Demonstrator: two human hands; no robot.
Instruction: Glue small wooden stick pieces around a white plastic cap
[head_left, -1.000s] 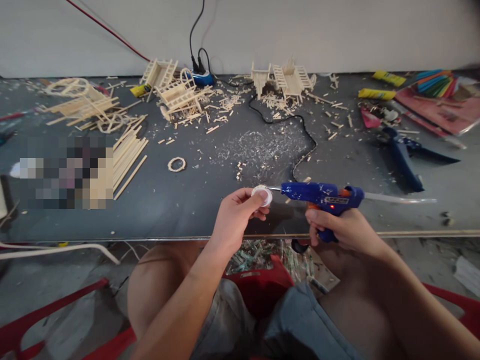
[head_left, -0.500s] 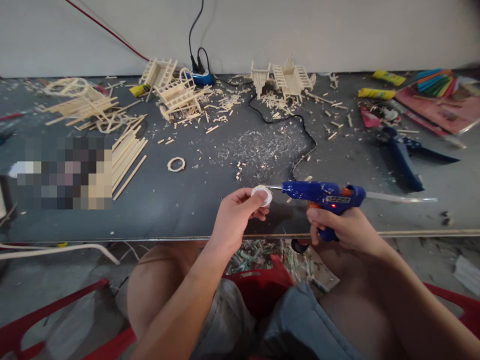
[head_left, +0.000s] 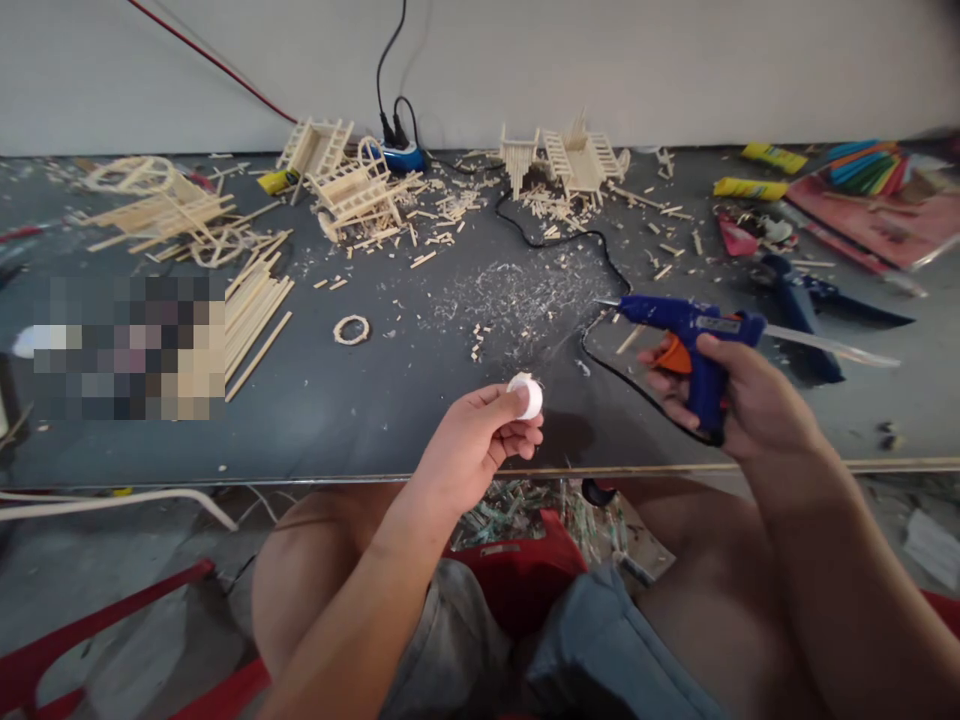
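Observation:
Near the front edge of the table, my left hand (head_left: 487, 430) pinches a small round white disc, like a cap (head_left: 532, 398), between thumb and fingers. Small pale wooden bits show at the disc's upper edge. My right hand (head_left: 739, 395) is wrapped around the handle of a blue hot glue gun (head_left: 675, 318) with an orange trigger. The gun's metal nozzle points left, apart from the disc. A clear glue stick (head_left: 832, 346) sticks out of its back end. A ring of wooden pieces (head_left: 352, 330) lies on the table to the left.
Small stick-built models (head_left: 352, 195) stand along the wall, with others (head_left: 581, 165) farther right. Loose sticks (head_left: 259, 310) lie at left. The gun's black cord (head_left: 555, 240) crosses the table. Blue-handled cutters (head_left: 806, 320), yellow tubes (head_left: 750, 189) and a red packet (head_left: 885, 220) lie at right.
My right hand has drawn the glue gun away from the disc, up and to the right. My left hand still holds the disc, slightly lower and turned.

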